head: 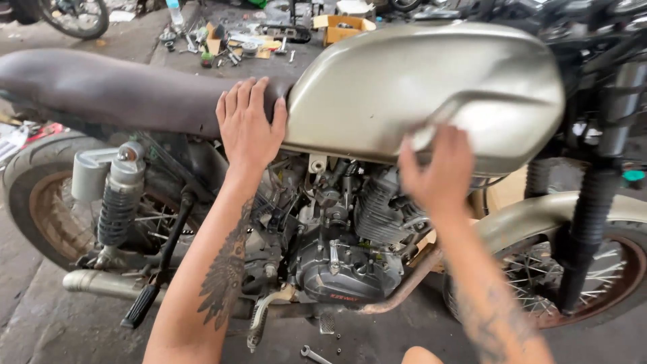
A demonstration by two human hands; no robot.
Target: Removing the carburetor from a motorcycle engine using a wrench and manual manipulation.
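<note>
A motorcycle stands side-on in front of me, with a beige metal fuel tank (418, 87) and a long dark brown seat (108, 87). My left hand (248, 125) lies flat, fingers apart, on the front end of the seat where it meets the tank. My right hand (438, 168) is blurred, at the tank's lower front edge, and seems to touch or grip the rim. Below both hands sits the engine (350, 249) with its exhaust pipe (404, 283).
The rear wheel (47, 202) and shock absorber (118, 202) are on the left, the front wheel (593, 276) and fork (593, 216) on the right. A spanner (313, 354) lies on the concrete floor. Cardboard boxes (340, 27) and scattered parts lie behind the bike.
</note>
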